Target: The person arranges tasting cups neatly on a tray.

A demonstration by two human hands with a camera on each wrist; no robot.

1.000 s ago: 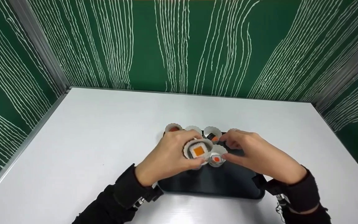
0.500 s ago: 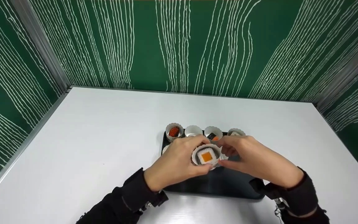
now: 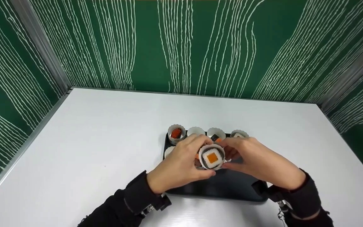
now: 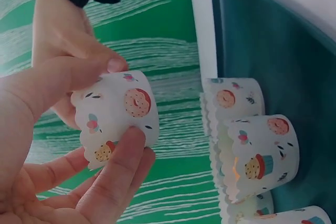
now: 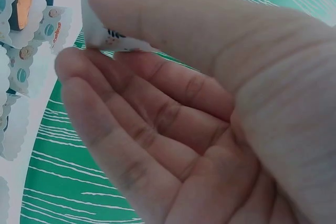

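Note:
In the head view a paper baking cup (image 3: 222,154) with a square sushi roll piece (image 3: 212,158) inside is held up above the black tray. White rice and dark edging surround the piece's orange centre. My left hand (image 3: 181,160) grips the cup from the left, thumb and fingers around its wall. From the other side my right hand (image 3: 257,160) pinches it with thumb and fingertips. Donut and cupcake prints show on the cup (image 4: 118,114) in the left wrist view. The right thumb (image 5: 131,11) lies against its wall in the right wrist view.
On the black tray (image 3: 225,186) stand several more paper cups. A back-left cup (image 3: 169,139) holds a red-topped piece; another (image 3: 221,132) holds a dark and orange one. The tray lies on a white table (image 3: 115,126) before green walls (image 3: 146,47) with white lines.
My left hand has carried the cup to the right, to my right hand, whose fingers now meet its wall. The cup's opening has tipped more toward the head camera.

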